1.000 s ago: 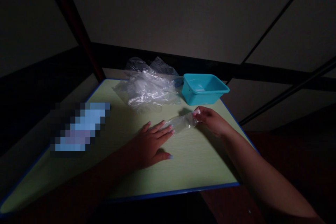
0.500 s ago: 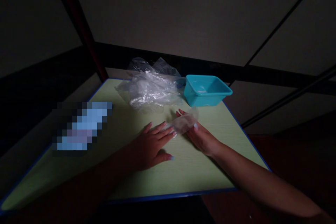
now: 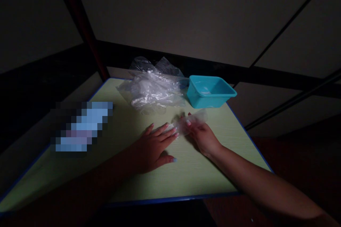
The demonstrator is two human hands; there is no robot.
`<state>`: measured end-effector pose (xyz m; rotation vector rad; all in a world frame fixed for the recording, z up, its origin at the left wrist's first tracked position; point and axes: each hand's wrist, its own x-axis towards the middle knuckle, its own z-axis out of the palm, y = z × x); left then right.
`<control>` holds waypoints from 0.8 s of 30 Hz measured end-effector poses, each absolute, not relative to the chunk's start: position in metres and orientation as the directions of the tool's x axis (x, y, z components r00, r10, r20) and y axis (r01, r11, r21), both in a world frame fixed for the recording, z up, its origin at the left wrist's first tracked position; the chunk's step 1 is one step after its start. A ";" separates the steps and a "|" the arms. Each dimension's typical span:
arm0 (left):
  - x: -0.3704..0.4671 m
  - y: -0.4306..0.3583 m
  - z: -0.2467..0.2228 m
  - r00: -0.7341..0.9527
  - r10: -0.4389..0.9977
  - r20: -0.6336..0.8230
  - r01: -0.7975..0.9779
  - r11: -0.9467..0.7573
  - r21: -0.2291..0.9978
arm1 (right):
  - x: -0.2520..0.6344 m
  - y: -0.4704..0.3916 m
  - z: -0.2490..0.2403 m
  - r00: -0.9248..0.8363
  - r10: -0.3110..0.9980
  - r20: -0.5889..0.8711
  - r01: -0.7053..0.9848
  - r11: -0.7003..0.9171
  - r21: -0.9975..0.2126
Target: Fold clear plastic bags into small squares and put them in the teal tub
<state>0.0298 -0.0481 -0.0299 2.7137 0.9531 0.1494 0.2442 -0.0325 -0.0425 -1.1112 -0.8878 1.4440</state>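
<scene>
Centrally, left hand on clear plastic; turquoise tub beyond, contents unclear.

Turquoise tub, blue-edged pale-green tabletop

- Only one view is given, and it is taken from the head of the person.
- The camera is directed forward and down, across the table and toward the panelled wall behind it.
- The left hand and the right hand are seen from above and behind, from rather near.
- The tabletop is almost wholly taken in, with its left corner cut by the frame.
</scene>
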 end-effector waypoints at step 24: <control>0.038 -0.054 -0.031 0.750 0.661 0.024 0.632 -0.727 0.267 | 0.231 -0.042 -0.041 -0.243 0.969 -0.046 -0.224 -0.102 -0.969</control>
